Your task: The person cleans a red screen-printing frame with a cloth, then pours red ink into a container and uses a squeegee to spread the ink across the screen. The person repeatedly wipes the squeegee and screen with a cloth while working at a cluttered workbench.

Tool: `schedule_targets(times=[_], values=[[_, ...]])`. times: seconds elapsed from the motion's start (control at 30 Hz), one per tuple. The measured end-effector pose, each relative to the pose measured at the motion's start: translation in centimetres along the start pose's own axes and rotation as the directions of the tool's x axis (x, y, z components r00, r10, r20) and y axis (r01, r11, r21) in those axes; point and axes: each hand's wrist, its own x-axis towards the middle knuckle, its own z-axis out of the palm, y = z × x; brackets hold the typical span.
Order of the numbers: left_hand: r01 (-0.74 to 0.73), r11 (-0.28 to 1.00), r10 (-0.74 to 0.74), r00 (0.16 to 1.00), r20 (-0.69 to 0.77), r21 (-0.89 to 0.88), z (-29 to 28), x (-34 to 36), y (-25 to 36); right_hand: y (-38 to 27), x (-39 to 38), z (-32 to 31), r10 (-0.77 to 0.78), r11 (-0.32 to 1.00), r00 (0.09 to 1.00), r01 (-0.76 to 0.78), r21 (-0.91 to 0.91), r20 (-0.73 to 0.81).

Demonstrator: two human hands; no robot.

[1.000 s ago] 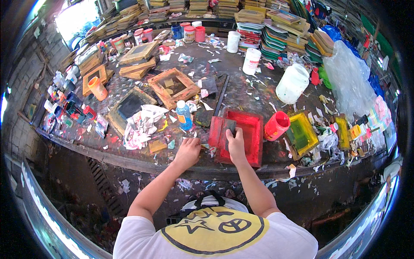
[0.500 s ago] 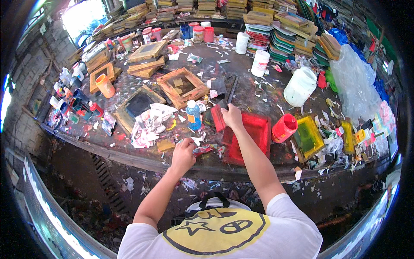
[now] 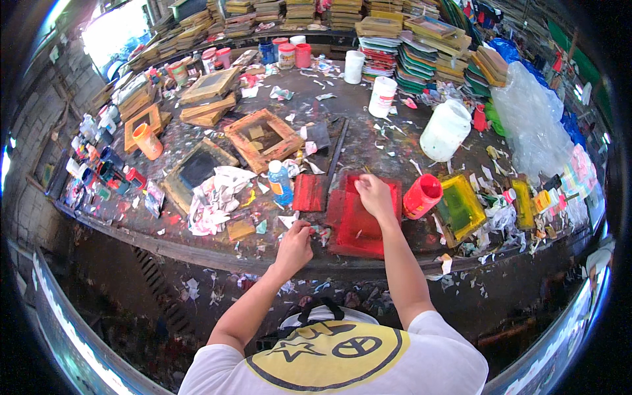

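My right hand [image 3: 374, 196] is over the red-stained screen printing frame [image 3: 355, 227], its fingers curled in. Whether anything sits between them is hidden. My left hand [image 3: 294, 247] is closed near the table's front edge, left of that frame. A small reddish bit shows at its fingertips, too small to name. Between and beyond the hands lies a flat red block, like a squeegee [image 3: 308, 192], touched by neither. Beside it stands a clear bottle of blue liquid [image 3: 280, 184]. A red paint tub [image 3: 422, 197] leans close to the right of my right hand.
A yellow-green screen frame [image 3: 459, 209] lies to the right. Wooden frames [image 3: 263, 139] and a crumpled stained cloth [image 3: 217, 197] are at left. White tubs [image 3: 446, 131] stand farther back. Paper scraps litter the table [image 3: 171, 227], and a long dark bar [image 3: 338, 148] lies beyond the red frame.
My right hand has let go of the red block, which now lies flat farther left, and has moved over the red frame. My left hand stays low near the front edge.
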Motion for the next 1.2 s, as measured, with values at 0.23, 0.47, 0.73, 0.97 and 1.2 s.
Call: schedule_targets(times=[0.23,0.47,0.73,0.97,1.2], values=[[0.099,0.995,-0.099,0.995,0.000,0.005,6.2,5.8,1.3,8.3,-10.4,-7.0,0.225,0.905,0.966,-0.255,-0.342,-0.126],[0.362,0.930,-0.365,0.930,0.036,0.064,10.1,10.3,0.6,13.0,-14.2,-7.2,0.300,0.952,0.953,-0.296,-0.078,0.049],[0.437,0.898,-0.439,0.897,-0.052,-0.053,8.6,10.3,5.2,11.8,-12.9,-9.2,0.205,0.976,0.970,-0.213,0.050,0.129],[0.446,0.892,-0.451,0.869,-0.204,-0.069,5.2,6.1,9.0,12.8,-13.3,-10.0,0.028,0.947,0.992,-0.064,0.314,0.120],[0.606,0.755,-0.655,0.682,-0.325,-0.250,-1.6,-2.9,12.4,6.6,-14.7,-10.6,-0.044,0.843,0.921,-0.174,0.510,0.387]])
